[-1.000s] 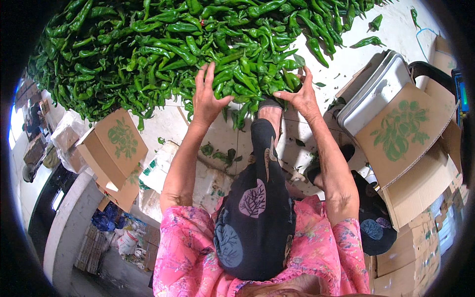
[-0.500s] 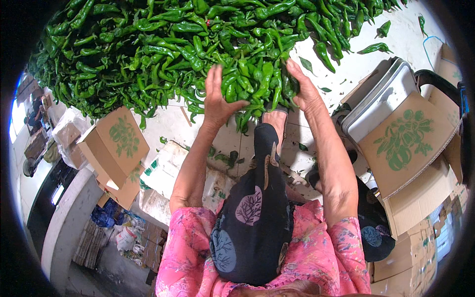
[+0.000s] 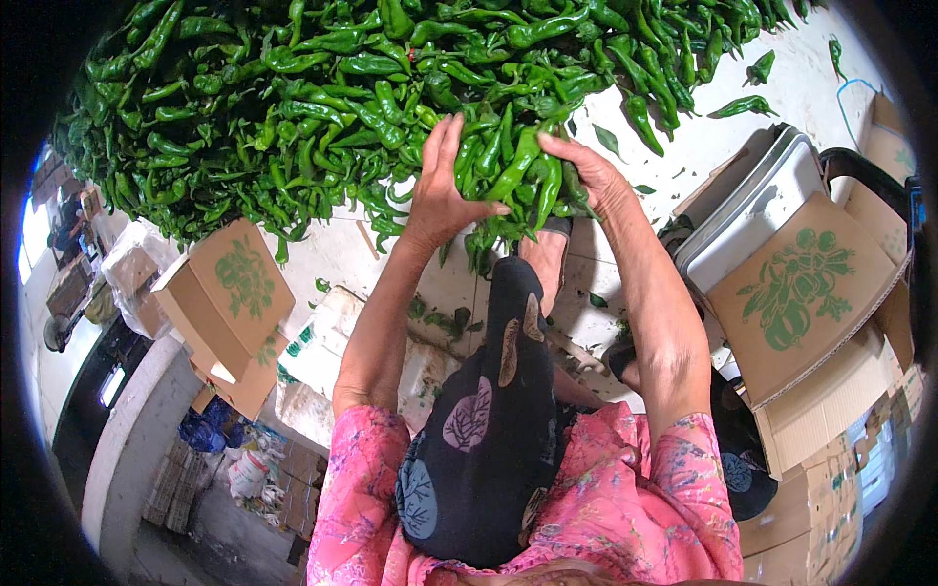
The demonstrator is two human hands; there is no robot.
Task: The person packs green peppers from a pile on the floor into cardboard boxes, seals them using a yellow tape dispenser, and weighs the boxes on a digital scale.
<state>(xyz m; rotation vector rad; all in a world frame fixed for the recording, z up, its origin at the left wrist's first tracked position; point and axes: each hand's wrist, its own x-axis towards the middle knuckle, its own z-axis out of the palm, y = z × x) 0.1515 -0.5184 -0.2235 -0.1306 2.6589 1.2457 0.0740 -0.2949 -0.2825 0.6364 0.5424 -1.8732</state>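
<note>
A large heap of long green peppers (image 3: 283, 127) fills the far side. At its near edge, a bunch of peppers (image 3: 515, 168) is pressed between my two hands. My left hand (image 3: 437, 195) cups the bunch from the left, its fingers pointing away and its thumb stretched across the near side. My right hand (image 3: 594, 178) curls around the right side, with the thumb lying over the top and the other fingers mostly hidden underneath. Several pepper tips hang down between my hands, above my foot.
An opened cardboard box (image 3: 230, 293) stands on the left by a stained white foam piece (image 3: 327, 352). To the right are a white plastic crate (image 3: 757, 220) and a printed cardboard box (image 3: 801, 283). Loose peppers (image 3: 741, 106) and leaves lie on the pale floor. My knee rises between my arms.
My hands have drawn closer together around the peppers, the right one moving left and the left one slightly right. The bunch looks more tightly gathered and somewhat raised.
</note>
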